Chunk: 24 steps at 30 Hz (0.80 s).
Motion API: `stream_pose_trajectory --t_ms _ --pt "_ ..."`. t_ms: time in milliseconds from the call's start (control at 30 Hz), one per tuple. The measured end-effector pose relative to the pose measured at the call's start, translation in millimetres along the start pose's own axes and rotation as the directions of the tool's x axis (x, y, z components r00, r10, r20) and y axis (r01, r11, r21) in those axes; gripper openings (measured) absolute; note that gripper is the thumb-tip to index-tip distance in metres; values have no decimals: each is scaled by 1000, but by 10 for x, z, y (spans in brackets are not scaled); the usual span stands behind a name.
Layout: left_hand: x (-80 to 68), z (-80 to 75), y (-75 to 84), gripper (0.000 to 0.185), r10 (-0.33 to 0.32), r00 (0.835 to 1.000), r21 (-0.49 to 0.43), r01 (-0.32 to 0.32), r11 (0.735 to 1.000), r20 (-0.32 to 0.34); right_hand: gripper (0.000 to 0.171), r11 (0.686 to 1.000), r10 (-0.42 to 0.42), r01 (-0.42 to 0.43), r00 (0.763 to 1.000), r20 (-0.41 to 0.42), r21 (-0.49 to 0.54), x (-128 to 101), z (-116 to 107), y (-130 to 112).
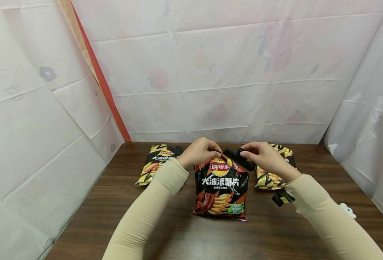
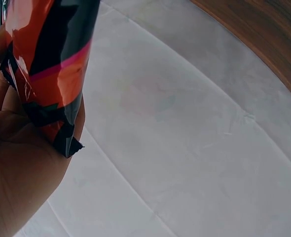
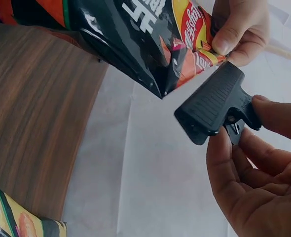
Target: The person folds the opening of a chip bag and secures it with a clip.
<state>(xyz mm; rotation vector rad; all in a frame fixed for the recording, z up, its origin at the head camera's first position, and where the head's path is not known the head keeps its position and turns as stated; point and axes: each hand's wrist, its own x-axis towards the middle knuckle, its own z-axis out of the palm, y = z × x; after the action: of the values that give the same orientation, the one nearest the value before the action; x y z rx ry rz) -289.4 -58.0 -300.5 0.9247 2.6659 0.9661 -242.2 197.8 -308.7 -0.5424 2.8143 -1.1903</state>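
From the head camera, the left hand [image 1: 197, 152] has its fingers curled together onto the top edge of a red and black chip bag [image 1: 220, 189], which stands upright near the middle of the dark wood-grain desk [image 1: 178, 231]. The right hand [image 1: 265, 157] holds a black clip [image 1: 238, 158] at the bag's upper right corner, thumb and fingers closed on the clip's rear end. A yellow and black chip bag [image 1: 154, 164] lies flat to the left, another yellow bag [image 1: 272, 173] lies to the right behind the right wrist, and a second black clip [image 1: 282, 198] rests on the desk just beside the right sleeve. Pale creased sheets form the walls.

From the left wrist camera, the glossy, crinkled foil of the red and black bag [image 2: 47, 64] sits against the palm, its sealed corner pressed between the thumb and the fingers [image 2: 0, 96], which are clamped on it.

From the right wrist camera, the clip [image 3: 214, 106] is matte ribbed plastic, wedge-shaped, its mouth slightly apart and just short of the bag's top corner [image 3: 185, 54], not touching it. The right hand's fingers [image 3: 273, 116] pinch the clip's handles from both sides. The left hand's fingertips [image 3: 229, 37] pinch the bag's folded top, right above the clip.
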Motion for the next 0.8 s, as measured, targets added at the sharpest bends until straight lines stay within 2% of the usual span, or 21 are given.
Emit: stream_pose_trajectory --t_ms 333,800 --pt "7 18 -1 15 -5 1000 -14 5 1000 -6 32 1000 -6 6 998 -60 -5 -6 75 16" --pt "-1 21 13 14 -6 1000 -17 6 1000 -13 22 997 -74 73 988 -139 -9 -29 104 30"
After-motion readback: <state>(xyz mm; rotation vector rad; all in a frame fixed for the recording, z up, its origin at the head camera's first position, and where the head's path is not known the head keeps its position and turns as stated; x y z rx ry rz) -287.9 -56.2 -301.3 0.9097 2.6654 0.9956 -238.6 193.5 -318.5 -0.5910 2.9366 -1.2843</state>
